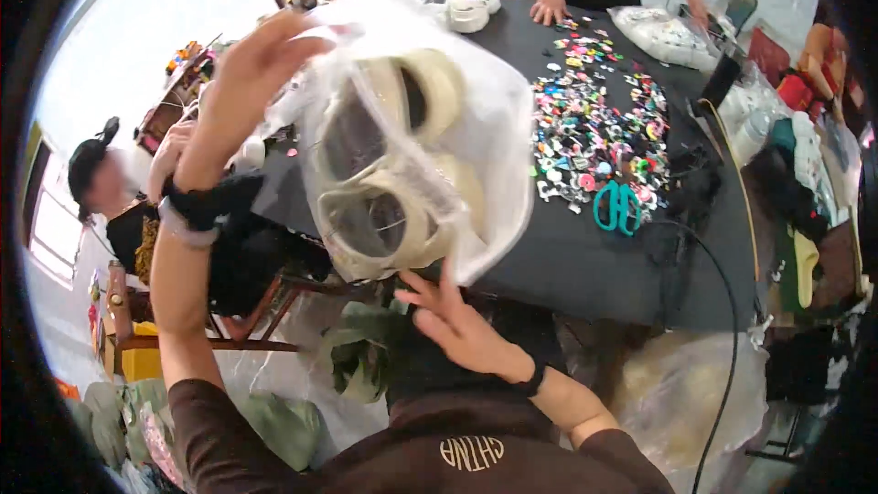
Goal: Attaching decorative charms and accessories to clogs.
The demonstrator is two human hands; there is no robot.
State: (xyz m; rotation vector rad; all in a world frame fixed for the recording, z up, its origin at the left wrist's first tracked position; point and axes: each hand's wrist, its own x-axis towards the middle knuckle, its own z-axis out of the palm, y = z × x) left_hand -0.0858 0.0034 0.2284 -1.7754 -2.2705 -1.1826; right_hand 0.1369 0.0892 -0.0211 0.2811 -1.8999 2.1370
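Observation:
A clear plastic bag point(503, 128) hangs in front of me above the table's near edge. Inside it sit two cream-white clogs point(434, 82), one above the other, partly veiled by the film. My left hand point(265, 59) is raised at the upper left, its fingers closed on the bag's upper edge. Below the bag is my right hand point(466, 334), fingers stretched and spread, with the fingertips at the bag's lower edge. Whether they press on the film I cannot tell.
Small colourful charms point(599, 119) lie heaped on the dark table point(585, 265), with teal-handled scissors point(618, 209) at their near side. White clogs point(471, 9) stand at the far edge. A black cable point(732, 329) runs down the right. Co-workers are at the left and far side.

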